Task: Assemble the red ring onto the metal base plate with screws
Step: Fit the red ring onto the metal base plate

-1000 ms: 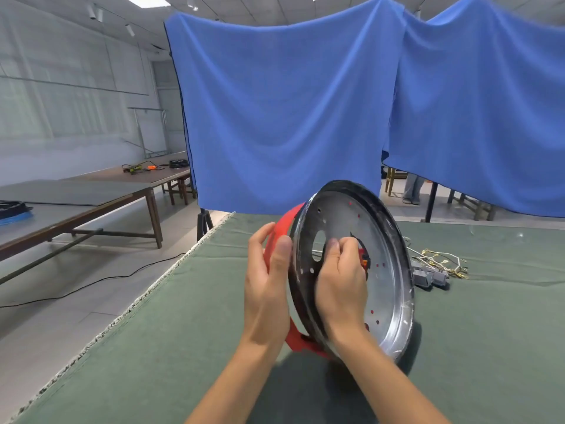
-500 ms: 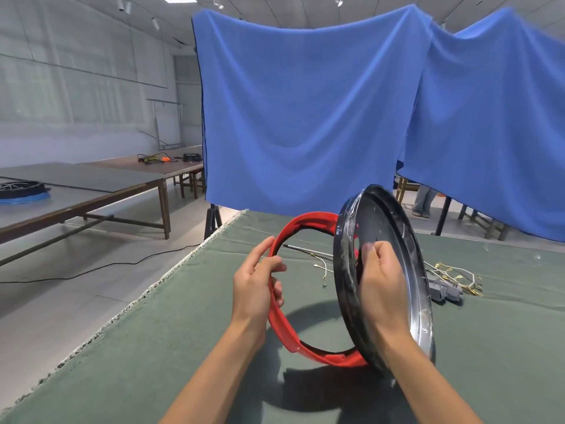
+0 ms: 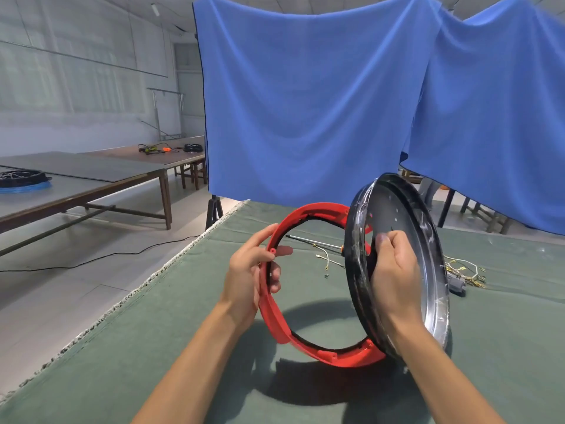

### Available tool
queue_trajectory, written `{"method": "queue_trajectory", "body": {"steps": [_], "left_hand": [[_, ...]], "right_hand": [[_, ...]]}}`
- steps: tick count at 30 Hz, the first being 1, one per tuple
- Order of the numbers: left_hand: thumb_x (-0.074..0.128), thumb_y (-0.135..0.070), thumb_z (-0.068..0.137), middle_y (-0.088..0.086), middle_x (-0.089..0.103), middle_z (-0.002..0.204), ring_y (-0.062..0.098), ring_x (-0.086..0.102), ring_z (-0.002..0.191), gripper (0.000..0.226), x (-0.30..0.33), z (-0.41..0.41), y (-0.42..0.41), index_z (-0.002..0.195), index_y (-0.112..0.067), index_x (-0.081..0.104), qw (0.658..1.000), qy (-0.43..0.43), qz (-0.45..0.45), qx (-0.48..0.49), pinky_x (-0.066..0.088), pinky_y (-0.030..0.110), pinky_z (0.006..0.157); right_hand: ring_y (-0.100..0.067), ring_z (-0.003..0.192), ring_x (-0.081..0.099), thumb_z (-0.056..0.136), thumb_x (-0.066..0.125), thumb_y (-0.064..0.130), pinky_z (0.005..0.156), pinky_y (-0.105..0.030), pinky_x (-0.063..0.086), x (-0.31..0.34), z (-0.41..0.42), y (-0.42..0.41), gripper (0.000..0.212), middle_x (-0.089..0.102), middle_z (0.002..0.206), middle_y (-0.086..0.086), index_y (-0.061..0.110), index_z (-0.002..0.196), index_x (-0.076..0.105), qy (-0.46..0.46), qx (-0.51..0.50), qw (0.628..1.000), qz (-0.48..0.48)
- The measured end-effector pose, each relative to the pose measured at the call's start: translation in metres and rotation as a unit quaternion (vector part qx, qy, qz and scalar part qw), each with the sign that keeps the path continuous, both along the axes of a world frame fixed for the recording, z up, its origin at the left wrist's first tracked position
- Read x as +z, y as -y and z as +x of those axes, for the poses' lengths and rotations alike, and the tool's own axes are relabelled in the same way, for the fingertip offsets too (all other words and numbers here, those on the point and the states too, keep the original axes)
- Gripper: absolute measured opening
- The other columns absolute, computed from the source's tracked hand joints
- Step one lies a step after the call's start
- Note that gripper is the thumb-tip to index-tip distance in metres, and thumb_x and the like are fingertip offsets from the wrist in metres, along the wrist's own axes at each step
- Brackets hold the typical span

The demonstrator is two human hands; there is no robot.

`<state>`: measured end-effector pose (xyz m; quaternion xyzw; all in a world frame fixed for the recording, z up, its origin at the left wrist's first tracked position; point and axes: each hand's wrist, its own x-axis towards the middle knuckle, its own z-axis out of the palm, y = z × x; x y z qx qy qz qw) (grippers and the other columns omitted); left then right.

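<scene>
The left hand [image 3: 249, 280] pinches the left arc of the red ring [image 3: 276, 316], thumb on the near face and fingers curled through the opening, so the ring stands nearly on edge over the green table cover [image 3: 183, 347] with its far-right arc tucked against the metal base plate [image 3: 428, 255]. A thin pinch on a wide hoop gives little hold against twisting, so the ring could swing or slip out and drop onto the cloth. Through the ring, a screwdriver [image 3: 315, 241] and a small screw [image 3: 326, 275] lie near loose wires (easy to snag or flick away). The right hand [image 3: 394, 270] grips the plate, fingers curled at its centre hole, holding it upright; tilted further, its weight could roll it off the fingers.
</scene>
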<state>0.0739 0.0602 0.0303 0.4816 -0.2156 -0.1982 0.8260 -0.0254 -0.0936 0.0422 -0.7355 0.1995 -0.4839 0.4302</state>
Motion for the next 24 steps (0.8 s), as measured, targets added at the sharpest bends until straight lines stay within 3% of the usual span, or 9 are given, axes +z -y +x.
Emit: {"method": "queue_trajectory", "body": {"steps": [3,7,9,14,17,21,24], "left_hand": [[0.039,-0.017,0.062,0.014,0.061,0.085,0.015,0.039,0.051,0.065,-0.006,0.005,-0.002,0.125,-0.009,0.056,0.997,-0.047,-0.037,-0.042,0.033,0.021,0.042],[0.034,-0.015,0.064,0.014,0.060,0.081,0.015,0.039,0.052,0.064,-0.011,0.010,-0.003,0.122,-0.005,0.058,0.993,-0.079,-0.071,-0.047,0.034,0.022,0.041],[0.036,-0.013,0.062,0.014,0.062,0.083,0.015,0.041,0.052,0.064,-0.011,0.010,-0.003,0.123,-0.005,0.056,0.994,-0.078,-0.058,-0.042,0.034,0.021,0.041],[0.056,-0.005,0.062,0.014,0.071,0.095,0.017,0.059,0.057,0.063,-0.005,0.004,0.000,0.124,-0.008,0.044,0.994,-0.087,-0.049,-0.048,0.043,0.025,0.050],[0.057,-0.004,0.067,0.008,0.071,0.091,0.017,0.064,0.065,0.063,-0.003,0.003,0.000,0.130,-0.003,0.047,0.995,-0.073,-0.036,-0.049,0.047,0.029,0.057],[0.058,-0.002,0.072,0.011,0.067,0.106,0.023,0.062,0.081,0.053,-0.003,0.002,0.000,0.124,-0.011,0.055,0.995,-0.072,-0.047,-0.054,0.048,0.036,0.073],[0.052,0.002,0.080,0.008,0.070,0.096,0.019,0.066,0.074,0.042,-0.004,0.002,0.001,0.120,-0.013,0.058,0.994,-0.067,-0.065,-0.061,0.053,0.032,0.065]], "right_hand": [[-0.004,0.054,0.037,0.101,0.038,0.020,0.058,-0.034,0.030,-0.001,0.001,-0.001,0.033,0.041,0.061,0.005,0.017,0.068,0.037,-0.007,0.005,1.000,0.002],[0.000,0.052,0.040,0.101,0.038,0.020,0.052,-0.022,0.028,-0.003,0.001,-0.001,0.034,0.040,0.059,0.007,0.018,0.067,0.035,-0.008,-0.001,1.000,-0.013],[-0.001,0.055,0.043,0.101,0.038,0.021,0.054,-0.025,0.031,-0.004,0.000,0.000,0.032,0.044,0.060,0.005,0.019,0.069,0.037,-0.021,-0.002,0.999,-0.031],[-0.012,0.060,0.046,0.096,0.031,0.036,0.054,-0.034,0.026,-0.012,-0.003,-0.006,0.024,0.048,0.058,0.008,0.024,0.076,0.037,-0.094,0.016,0.975,-0.199],[-0.005,0.053,0.046,0.096,0.031,0.036,0.050,-0.022,0.029,-0.013,-0.003,-0.013,0.019,0.045,0.055,0.010,0.029,0.078,0.035,-0.102,0.041,0.953,-0.284],[-0.010,0.051,0.047,0.098,0.027,0.038,0.049,-0.019,0.028,-0.013,-0.001,-0.016,0.020,0.046,0.053,0.008,0.032,0.080,0.032,-0.150,0.082,0.930,-0.326],[-0.013,0.055,0.045,0.100,0.025,0.040,0.053,-0.030,0.027,-0.014,0.000,-0.015,0.020,0.044,0.055,0.008,0.033,0.081,0.028,-0.190,0.097,0.918,-0.335]]}}
